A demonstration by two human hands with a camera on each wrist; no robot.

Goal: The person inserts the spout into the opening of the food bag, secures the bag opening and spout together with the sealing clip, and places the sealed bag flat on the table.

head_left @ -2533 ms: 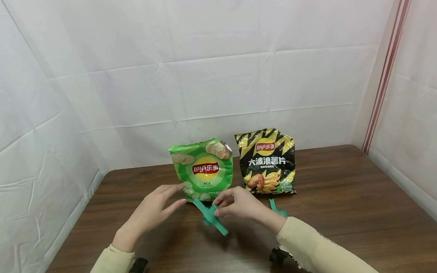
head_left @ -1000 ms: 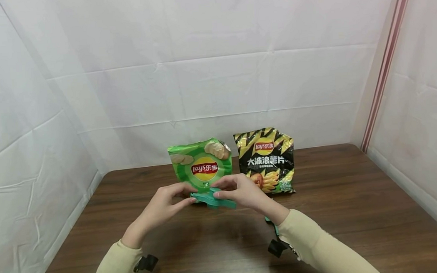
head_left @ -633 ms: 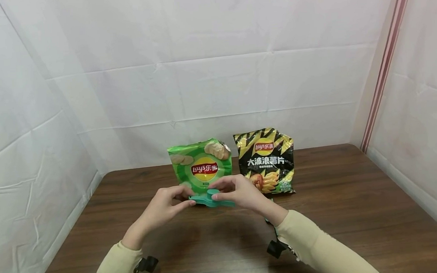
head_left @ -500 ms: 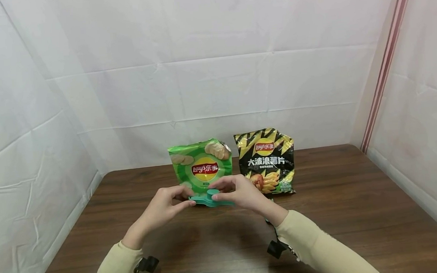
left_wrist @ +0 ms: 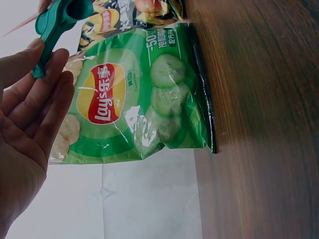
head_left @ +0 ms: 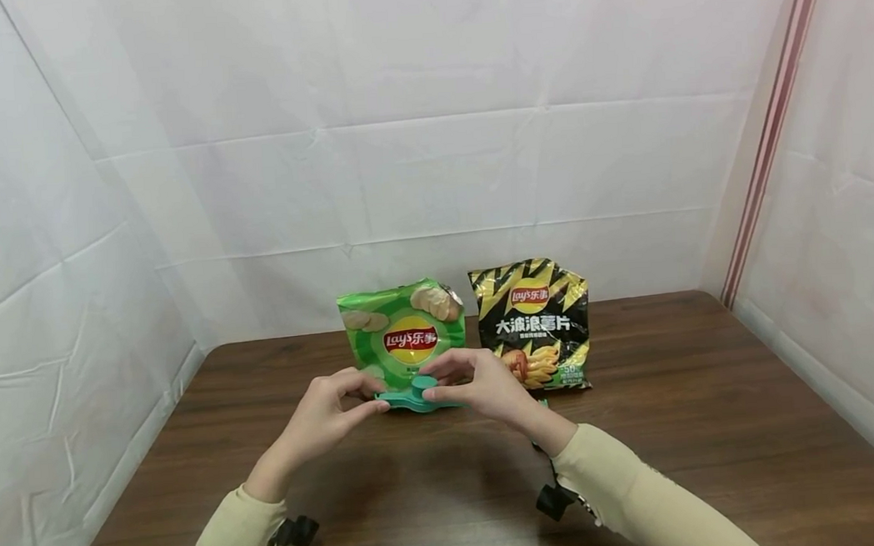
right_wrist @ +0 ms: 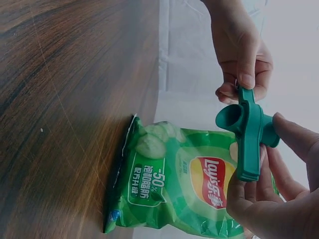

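Observation:
A teal bag clip with a round pour spout (head_left: 411,401) is held above the table, in front of the green bag of potato chips (head_left: 411,333). My left hand (head_left: 325,415) pinches its left end between thumb and fingers. My right hand (head_left: 481,385) grips the clip around the spout and right part. In the right wrist view the clip's long bars (right_wrist: 250,144) lie together, with the funnel-like spout (right_wrist: 230,117) jutting from the side. The green bag stands upright, its lower front partly covered by the hands in the head view.
A black and yellow chip bag (head_left: 532,326) stands to the right of the green one. Another teal piece (head_left: 543,403) lies mostly hidden behind the right wrist. White cloth (head_left: 431,181) walls in the back and sides of the brown table (head_left: 679,425).
The left hand, earlier apart from the clip, has come to pinch its left end. The clip has risen a little and turned from slanted to nearly level. Lately both hands stay almost still.

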